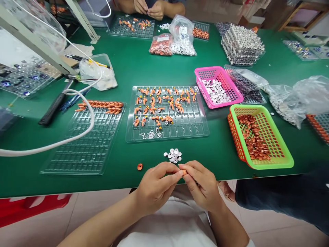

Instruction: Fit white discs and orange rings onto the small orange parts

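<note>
Near the table's front edge, my left hand [160,185] and my right hand [202,183] meet, both closed on one small orange piece [184,172]. Fingertips cover most of that piece. Just beyond them lies a small pile of white round caps [174,155]. To the left of my left hand, a loose orange disc with a hole [139,166] rests on the green table. Farther back, a clear compartment tray [190,132] holds several orange curved parts [152,103] and some white rings [151,134].
On the right stand a green basket [280,151] of orange-brown discs and a pink basket [235,92] of white caps. A partly filled clear tray [79,147], a white cable [91,127] and a hammer [55,104] are left. Across the table, another person's hands [150,8] work.
</note>
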`<state>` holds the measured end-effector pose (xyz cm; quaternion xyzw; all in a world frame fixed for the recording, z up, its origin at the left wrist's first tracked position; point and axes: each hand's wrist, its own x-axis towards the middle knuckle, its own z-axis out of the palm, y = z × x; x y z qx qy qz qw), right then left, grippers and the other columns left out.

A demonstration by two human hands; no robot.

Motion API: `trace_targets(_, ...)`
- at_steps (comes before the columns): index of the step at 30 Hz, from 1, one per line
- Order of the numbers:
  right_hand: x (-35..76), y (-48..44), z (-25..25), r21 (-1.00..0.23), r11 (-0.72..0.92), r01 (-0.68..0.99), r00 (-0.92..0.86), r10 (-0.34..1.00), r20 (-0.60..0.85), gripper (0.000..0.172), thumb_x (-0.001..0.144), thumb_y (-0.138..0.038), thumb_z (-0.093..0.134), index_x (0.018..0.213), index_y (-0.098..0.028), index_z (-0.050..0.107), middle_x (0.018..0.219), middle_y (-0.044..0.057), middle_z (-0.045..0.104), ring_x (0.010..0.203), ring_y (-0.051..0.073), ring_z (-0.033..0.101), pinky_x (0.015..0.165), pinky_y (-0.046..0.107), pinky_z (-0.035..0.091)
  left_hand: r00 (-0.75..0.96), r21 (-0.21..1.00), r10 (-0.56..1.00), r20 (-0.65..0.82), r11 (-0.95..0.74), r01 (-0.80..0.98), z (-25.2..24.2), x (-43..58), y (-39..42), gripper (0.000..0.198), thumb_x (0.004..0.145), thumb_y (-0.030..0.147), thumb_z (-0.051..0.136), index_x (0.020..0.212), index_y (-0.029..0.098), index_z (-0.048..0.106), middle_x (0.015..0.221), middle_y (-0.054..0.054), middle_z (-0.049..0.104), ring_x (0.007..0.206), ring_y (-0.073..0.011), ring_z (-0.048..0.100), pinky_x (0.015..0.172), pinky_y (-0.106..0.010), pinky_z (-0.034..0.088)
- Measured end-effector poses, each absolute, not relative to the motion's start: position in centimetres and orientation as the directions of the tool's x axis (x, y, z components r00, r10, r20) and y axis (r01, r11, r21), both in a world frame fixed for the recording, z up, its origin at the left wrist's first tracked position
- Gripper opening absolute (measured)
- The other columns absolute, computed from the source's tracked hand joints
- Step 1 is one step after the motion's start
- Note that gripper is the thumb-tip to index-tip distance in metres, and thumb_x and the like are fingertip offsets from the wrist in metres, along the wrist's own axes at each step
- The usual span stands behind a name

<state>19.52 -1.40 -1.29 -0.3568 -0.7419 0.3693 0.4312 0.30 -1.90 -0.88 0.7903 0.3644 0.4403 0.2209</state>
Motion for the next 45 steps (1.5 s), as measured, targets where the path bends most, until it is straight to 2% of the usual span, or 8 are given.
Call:
trace_targets(5,18.9,-1.4,-1.1,-0.811,0.543,0.219,-0.309,0.827,0.47,0.043,0.09,-0.001,0.052,0.129,-0.017,0.061,0.1,0.011,0.069,0.086,0.019,0.066,0.071,0.03,0.057,0.341,0.636,0.757,0.557,-0.653,0.411,-0.8,0.5,-1.9,0.023,0.093,0.005,0.054,0.109,0.015,0.066,0.094,-0.011,0.07,0.083,-0.0176,0.069,0.069,-0.028,0.06)
trace_targets(9,19.0,-1.4,-1.2,-0.791,0.56,0.247,-0.318,0.818,0.48,0.041,0.089,0.0,0.051,0.127,-0.014,0.062,0.099,0.012,0.068,0.085,0.019,0.066,0.07,0.031,0.057,0.298,0.714,0.802,0.518,-0.597,0.365,-0.6,0.7,-1.9,0.026,0.091,0.002,0.056,0.108,0.018,0.067,0.095,-0.009,0.07,0.081,-0.0142,0.069,0.068,-0.023,0.059)
trace_targets(12,19.3,-1.3,-1.4,-0.793,0.554,0.252,-0.342,0.818,0.463,0.038,0.09,-0.002,0.051,0.125,-0.014,0.062,0.098,0.012,0.067,0.085,0.019,0.065,0.069,0.031,0.056,0.29,0.839,0.875,0.387,-0.465,0.284,-0.3,0.6,-1.9,0.032,0.089,0.004,0.062,0.116,0.021,0.067,0.099,-0.006,0.07,0.085,-0.0133,0.07,0.074,-0.022,0.061)
trace_targets(16,19.7,-1.3,-1.6,-0.788,0.554,0.269,-0.361,0.816,0.451,0.037,0.092,-0.004,0.051,0.125,-0.015,0.061,0.097,0.011,0.067,0.083,0.019,0.064,0.066,0.03,0.054,0.282,0.974,0.948,0.146,-0.187,0.125,-0.2,0.4,-1.6,0.056,0.082,0.015,0.077,0.134,0.027,0.061,0.111,-0.007,0.063,0.095,-0.0169,0.07,0.082,-0.03,0.065)
trace_targets(20,19.8,-1.4,-1.6,-0.775,0.568,0.276,-0.393,0.803,0.448,0.032,0.093,-0.008,0.05,0.122,-0.015,0.062,0.089,0.009,0.064,0.072,0.017,0.06,0.061,0.029,0.052,0.323,0.994,0.944,0.062,-0.087,0.066,-0.3,0.5,-1.1,0.045,0.08,0.016,0.079,0.123,0.026,0.071,0.104,-0.007,0.065,0.095,-0.0174,0.068,0.08,-0.028,0.065)
trace_targets(27,19.7,-1.5,-1.6,-0.759,0.586,0.282,-0.41,0.789,0.457,0.025,0.093,-0.011,0.048,0.111,-0.015,0.064,0.079,0.007,0.062,0.064,0.017,0.057,0.055,0.029,0.048,0.326,0.996,0.942,-0.075,0.084,-0.012,-0.1,0.7,-0.9,0.036,0.074,0.008,0.08,0.108,0.02,0.078,0.086,-0.004,0.076,0.074,-0.0147,0.072,0.067,-0.021,0.062)
trace_targets(36,19.6,-1.7,-1.5,-0.74,0.614,0.276,-0.402,0.773,0.491,0.031,0.092,-0.009,0.048,0.12,-0.016,0.061,0.077,0.006,0.06,0.065,0.017,0.056,0.054,0.03,0.047,0.286,0.998,0.957,-0.054,0.048,0.026,0.0,1.0,-1.0,0.035,0.071,0.004,0.079,0.103,0.018,0.08,0.082,-0.004,0.079,0.067,-0.015,0.073,0.062,-0.02,0.062)
trace_targets(45,19.4,-1.7,-1.4,-0.728,0.616,0.302,-0.405,0.774,0.486,0.031,0.092,-0.009,0.047,0.118,-0.016,0.062,0.076,0.005,0.059,0.061,0.017,0.054,0.052,0.029,0.046,0.282,0.994,0.957,0.067,-0.089,0.067,-0.4,0.8,-1.2,0.031,0.075,0.01,0.08,0.105,0.017,0.079,0.079,-0.005,0.078,0.065,-0.0148,0.072,0.063,-0.022,0.062)
